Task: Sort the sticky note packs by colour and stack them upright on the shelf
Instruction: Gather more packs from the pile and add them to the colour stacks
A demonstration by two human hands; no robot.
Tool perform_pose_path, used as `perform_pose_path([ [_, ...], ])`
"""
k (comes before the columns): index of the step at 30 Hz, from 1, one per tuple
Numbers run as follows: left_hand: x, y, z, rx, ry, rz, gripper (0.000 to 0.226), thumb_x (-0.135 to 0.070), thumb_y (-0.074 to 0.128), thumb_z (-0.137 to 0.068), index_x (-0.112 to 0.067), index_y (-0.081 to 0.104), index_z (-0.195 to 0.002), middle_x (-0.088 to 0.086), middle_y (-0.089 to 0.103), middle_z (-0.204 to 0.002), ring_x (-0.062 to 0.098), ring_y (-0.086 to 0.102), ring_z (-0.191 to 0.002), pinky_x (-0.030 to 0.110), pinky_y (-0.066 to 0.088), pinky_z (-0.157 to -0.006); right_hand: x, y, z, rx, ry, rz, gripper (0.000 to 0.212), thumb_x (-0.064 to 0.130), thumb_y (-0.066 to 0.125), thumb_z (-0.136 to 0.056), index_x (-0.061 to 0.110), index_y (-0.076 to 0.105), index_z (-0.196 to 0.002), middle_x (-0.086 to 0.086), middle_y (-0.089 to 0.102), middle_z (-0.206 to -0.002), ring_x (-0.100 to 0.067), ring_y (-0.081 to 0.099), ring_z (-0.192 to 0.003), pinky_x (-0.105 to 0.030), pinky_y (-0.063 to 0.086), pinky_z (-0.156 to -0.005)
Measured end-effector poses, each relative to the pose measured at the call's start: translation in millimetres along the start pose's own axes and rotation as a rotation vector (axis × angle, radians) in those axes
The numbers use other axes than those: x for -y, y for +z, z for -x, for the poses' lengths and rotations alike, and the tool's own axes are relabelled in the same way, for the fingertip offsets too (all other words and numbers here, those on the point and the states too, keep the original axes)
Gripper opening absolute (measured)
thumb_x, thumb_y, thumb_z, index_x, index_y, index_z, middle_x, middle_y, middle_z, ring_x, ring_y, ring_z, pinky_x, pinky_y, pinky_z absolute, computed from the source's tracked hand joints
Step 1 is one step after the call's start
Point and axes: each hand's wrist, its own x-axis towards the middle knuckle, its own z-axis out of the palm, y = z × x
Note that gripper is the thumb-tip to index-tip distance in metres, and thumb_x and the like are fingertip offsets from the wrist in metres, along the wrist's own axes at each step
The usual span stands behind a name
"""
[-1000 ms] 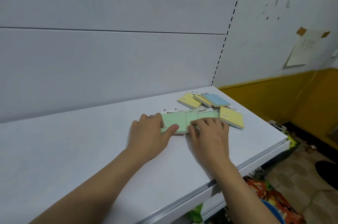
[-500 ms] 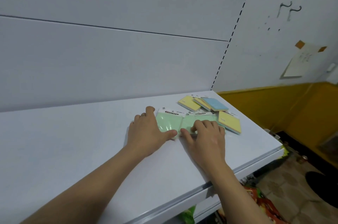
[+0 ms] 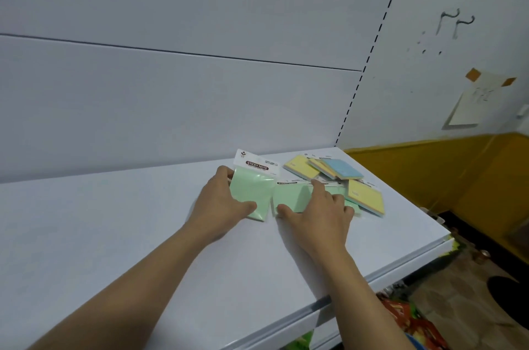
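Observation:
A green sticky note pack (image 3: 253, 189) with a white header card is tilted up on its lower edge on the white shelf (image 3: 114, 235), gripped by my left hand (image 3: 221, 201). Right beside it a second green pack (image 3: 292, 196) lies flat under my right hand (image 3: 317, 215), thumb at its near edge and fingers over its top. Behind these lie a yellow pack (image 3: 299, 166), a blue pack (image 3: 345, 168) on an orange-edged one, and another yellow pack (image 3: 366, 197) at the right.
The shelf's white back panel (image 3: 171, 106) rises just behind the packs. The shelf's front edge (image 3: 329, 304) runs diagonally at lower right, with coloured goods (image 3: 412, 321) and floor below. A yellow wall (image 3: 443, 172) and a taped paper (image 3: 469, 103) are to the right.
My left hand has lifted the left green pack from flat to tilted upright, its header card now showing. My right hand stays on the second green pack.

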Motion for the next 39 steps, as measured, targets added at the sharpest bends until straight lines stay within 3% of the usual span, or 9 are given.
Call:
perform_pose_path([
  [7,-1,-6,1,-0.031,0.016,0.066,0.048,-0.016,0.076,-0.070,-0.025,0.047,-0.108,-0.008,0.062,-0.095,0.014,0.065,-0.084,0.039,0.055,-0.076,-14,12,-3,-0.009,0.098,-0.493,0.085,0.027,0.079,-0.069,0.025,0.035,-0.142,0.003,0.046,-0.120,-0.023,0.044,-0.118,-0.042,0.035,-0.104],
  [10,3,-6,-1,-0.047,0.026,0.075,0.046,-0.017,0.075,-0.070,-0.028,0.046,-0.105,-0.011,0.063,-0.094,0.013,0.065,-0.084,0.042,0.056,-0.077,-16,9,-1,-0.006,0.054,-0.608,0.077,0.016,0.076,-0.074,0.024,0.040,-0.141,0.005,0.040,-0.111,-0.013,0.048,-0.105,-0.025,0.040,-0.090],
  [13,5,-6,-1,-0.048,0.050,0.061,0.042,-0.018,0.073,-0.070,-0.028,0.046,-0.101,-0.009,0.066,-0.097,0.015,0.066,-0.086,0.043,0.055,-0.077,-16,8,0,-0.054,0.013,-0.631,0.059,0.013,0.077,-0.073,0.025,0.052,-0.126,0.004,0.045,-0.108,-0.011,0.051,-0.096,-0.022,0.040,-0.084],
  [19,12,-10,-7,-0.052,0.080,0.107,0.043,-0.017,0.078,-0.065,-0.034,0.054,-0.096,-0.012,0.071,-0.090,0.013,0.069,-0.081,0.046,0.058,-0.075,-19,18,-1,-0.129,-0.060,-0.557,0.024,0.029,0.072,-0.078,0.020,0.062,-0.099,0.001,0.066,-0.095,-0.021,0.060,-0.087,-0.044,0.052,-0.078],
  [24,11,-18,-7,-0.049,0.110,0.124,0.028,-0.017,0.076,-0.075,-0.029,0.065,-0.097,-0.012,0.071,-0.093,0.010,0.069,-0.086,0.042,0.056,-0.084,-17,18,1,-0.179,-0.141,-0.439,0.021,0.032,0.067,-0.084,0.012,0.063,-0.089,-0.003,0.062,-0.082,-0.024,0.054,-0.079,-0.038,0.046,-0.069],
  [29,5,-33,-2,-0.008,0.068,0.199,0.023,-0.019,0.073,-0.070,-0.025,0.071,-0.092,0.000,0.066,-0.084,0.024,0.064,-0.073,0.054,0.056,-0.081,-13,15,2,-0.112,-0.114,-0.435,0.020,0.031,0.066,-0.084,0.013,0.060,-0.086,-0.003,0.063,-0.082,-0.025,0.055,-0.078,-0.037,0.046,-0.067],
  [33,10,-54,9,-0.023,0.070,0.151,0.022,-0.014,0.075,-0.070,-0.023,0.072,-0.090,-0.005,0.063,-0.078,0.018,0.059,-0.067,0.046,0.058,-0.079,-10,11,3,-0.073,-0.093,-0.467,0.019,0.030,0.068,-0.082,0.012,0.061,-0.084,-0.003,0.066,-0.080,-0.026,0.058,-0.076,-0.040,0.050,-0.068],
  [36,14,-73,16,-0.071,0.091,0.069,0.021,-0.008,0.075,-0.074,-0.023,0.070,-0.089,0.001,0.062,-0.080,0.014,0.056,-0.063,0.026,0.053,-0.064,-8,8,3,-0.037,-0.094,-0.476,0.018,0.029,0.069,-0.082,0.012,0.063,-0.086,-0.002,0.066,-0.079,-0.025,0.058,-0.076,-0.038,0.049,-0.067],
  [39,16,-90,21,-0.121,0.106,0.044,0.022,-0.007,0.075,-0.075,-0.025,0.070,-0.087,0.001,0.063,-0.080,0.014,0.057,-0.062,0.032,0.055,-0.067,-2,5,4,-0.031,-0.110,-0.496,0.019,0.028,0.070,-0.081,0.011,0.063,-0.081,-0.003,0.064,-0.072,-0.025,0.056,-0.071,-0.036,0.042,-0.062],
])
